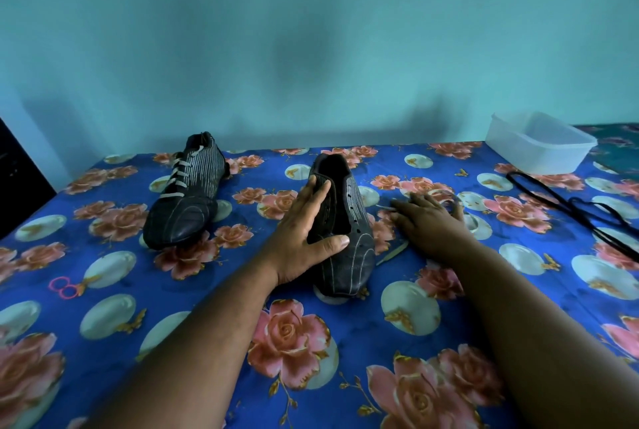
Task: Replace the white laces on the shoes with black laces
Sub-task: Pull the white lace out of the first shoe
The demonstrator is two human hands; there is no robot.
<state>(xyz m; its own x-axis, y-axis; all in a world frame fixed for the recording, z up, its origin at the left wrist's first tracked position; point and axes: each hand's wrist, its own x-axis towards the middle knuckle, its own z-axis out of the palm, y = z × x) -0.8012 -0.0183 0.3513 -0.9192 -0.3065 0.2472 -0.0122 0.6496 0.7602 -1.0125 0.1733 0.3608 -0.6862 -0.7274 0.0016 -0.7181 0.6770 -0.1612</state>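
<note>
The flowered blue cloth (207,342) covering the flat surface runs to a turquoise wall (311,31) at 12 o'clock. Its widest bare stretch lies at 6 to 8 o'clock, between and left of the forearms, with only two small pink rings (63,287) lying at 8 o'clock.

At centre stands the dark striped shoe with bare eyelets (349,238), toe toward the viewer, its leather-like upper ridged with fine pale lines. The left hand (304,231) lies over the shoe's left flank, fingers straight on the tongue and thumb spread across the toe side, not curled round it.

Just beside it at 3 o'clock, the right hand (432,224) rests flat on the cloth, fingers spread, upon a thin white lace (392,252) that trails out toward the shoe.

At 10 o'clock, well apart, the matching dark shoe with white lacing (186,197) lies tilted. A clear rectangular plastic tub (539,143) sits at 2 o'clock, and the black cord laces (581,209) lie loose at 3 o'clock near the right edge.
</note>
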